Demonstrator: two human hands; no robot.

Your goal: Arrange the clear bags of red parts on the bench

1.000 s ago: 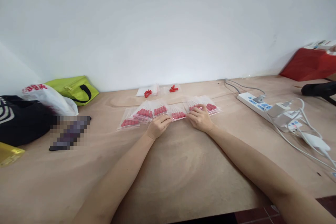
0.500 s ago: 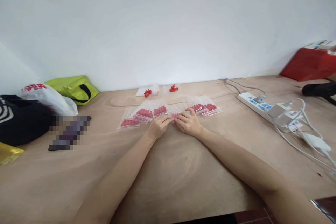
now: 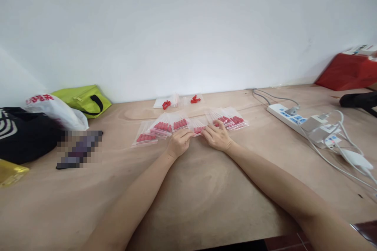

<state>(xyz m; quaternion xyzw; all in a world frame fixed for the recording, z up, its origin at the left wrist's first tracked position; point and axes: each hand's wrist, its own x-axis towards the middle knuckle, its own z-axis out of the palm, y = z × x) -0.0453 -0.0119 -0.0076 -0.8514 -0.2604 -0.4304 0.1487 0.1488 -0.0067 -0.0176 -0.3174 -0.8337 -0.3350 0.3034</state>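
Both hands are at the near edge of a small clear zip bag (image 3: 198, 122) with red pieces inside, flat on the table. My left hand (image 3: 178, 142) has its fingertips pinched on the bag's near left corner. My right hand (image 3: 218, 137) has curled fingers closed at the bag's near right edge; the exact fingertip contact is partly hidden. Left of it lie overlapping zip bags (image 3: 160, 126) with red, capsule-shaped pieces in rows. More filled bags (image 3: 236, 119) fan out on the right, close to my right fingers.
Behind are loose red pieces (image 3: 166, 104) on a white stack of bags and more red pieces (image 3: 194, 99) on clear plastic. A white power strip (image 3: 282, 114) with chargers and cables lies right. At left are a green bag (image 3: 82, 100), a black bag (image 3: 26, 137) and a blurred-out item (image 3: 79, 149).
My right hand has slid a little to the right along the bag's near edge, away from my left hand. The left hand stays at the corner.
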